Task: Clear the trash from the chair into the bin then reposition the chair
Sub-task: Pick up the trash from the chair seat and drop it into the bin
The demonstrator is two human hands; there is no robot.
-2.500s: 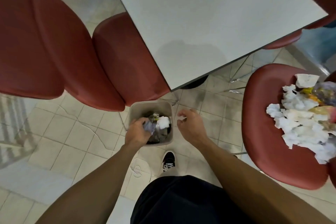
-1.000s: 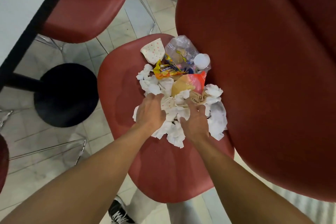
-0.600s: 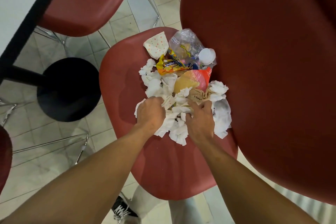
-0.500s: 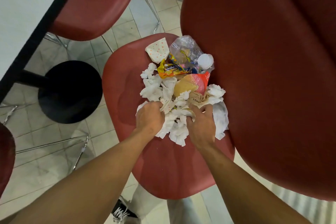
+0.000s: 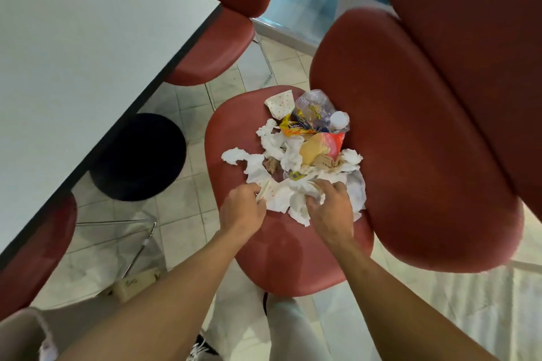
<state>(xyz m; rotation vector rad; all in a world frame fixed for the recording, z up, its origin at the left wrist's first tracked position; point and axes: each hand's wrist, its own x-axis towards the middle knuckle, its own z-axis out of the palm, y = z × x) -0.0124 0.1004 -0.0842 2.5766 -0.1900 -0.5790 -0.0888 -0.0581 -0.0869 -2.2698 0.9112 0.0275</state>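
A white table point(image 5: 73, 47) and red chairs frame the scene, where the red chair point(image 5: 281, 255) nearest the person still carries most of its trash pile point(image 5: 305, 152) of crumpled napkins, wrappers and a crushed plastic bottle point(image 5: 322, 110). The left hand point(image 5: 243, 211) pinches a spotted paper scrap at the pile's near edge while the right hand point(image 5: 331, 208) curls into white napkins beside it. The bin's rim point(image 5: 20, 328) shows lower left, well apart; clearing looks far from finished, and the chair is not yet repositioned.

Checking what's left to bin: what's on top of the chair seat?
On the chair seat: crumpled napkins, yellow wrapper, clear plastic bottle, dotted paper cup. Both hands, left hand and right hand, grip napkins. Anything beneath the pile is hidden.
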